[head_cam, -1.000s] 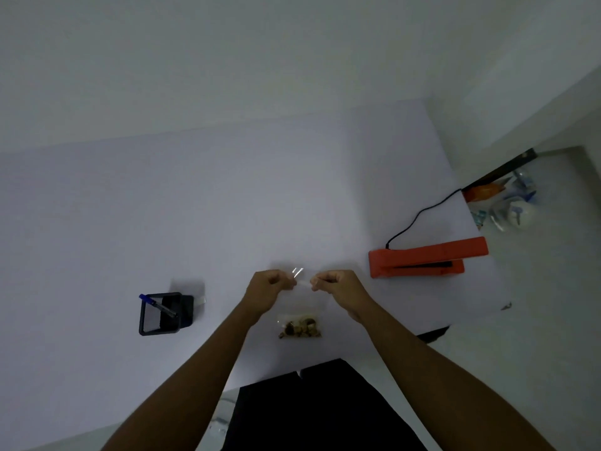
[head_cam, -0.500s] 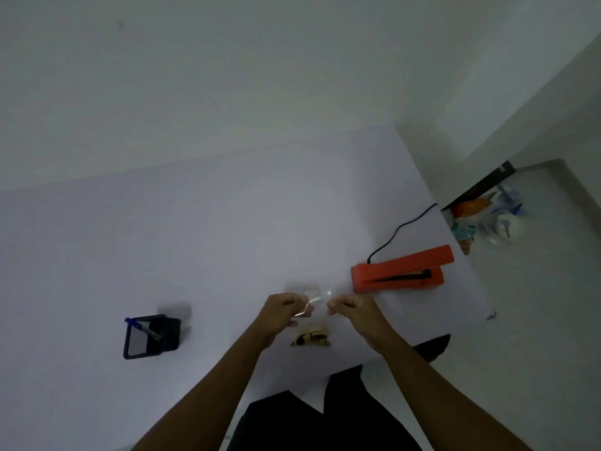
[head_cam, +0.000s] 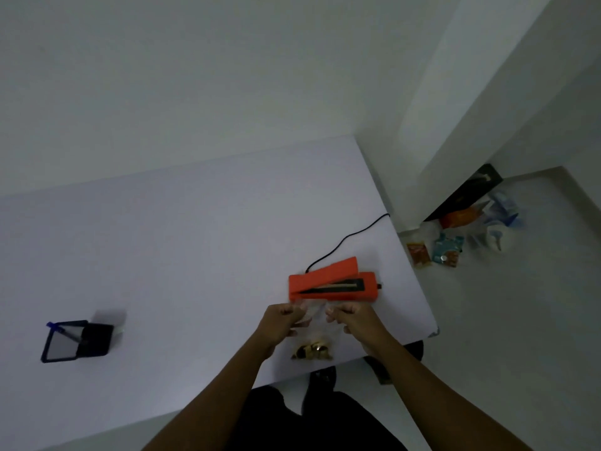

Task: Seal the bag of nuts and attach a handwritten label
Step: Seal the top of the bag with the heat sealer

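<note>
A clear plastic bag of nuts point(head_cam: 313, 348) hangs between my hands over the white table point(head_cam: 182, 249), near its front edge, with the nuts gathered at its bottom. My left hand point(head_cam: 282, 323) pinches the bag's top left corner. My right hand point(head_cam: 353, 319) pinches the top right corner. The bag's open top sits just in front of the orange heat sealer point(head_cam: 331, 283), whose lid is raised. The sealer's black cable point(head_cam: 344, 242) runs off the table's right edge.
A black pen holder point(head_cam: 76, 341) with a blue pen stands at the table's left. Snack packets and plastic items point(head_cam: 455, 242) lie on the floor to the right. A white wall rises behind the table.
Both hands have carried the bag to the right, up to the front of the orange sealer. The camera view has swung right as well.
</note>
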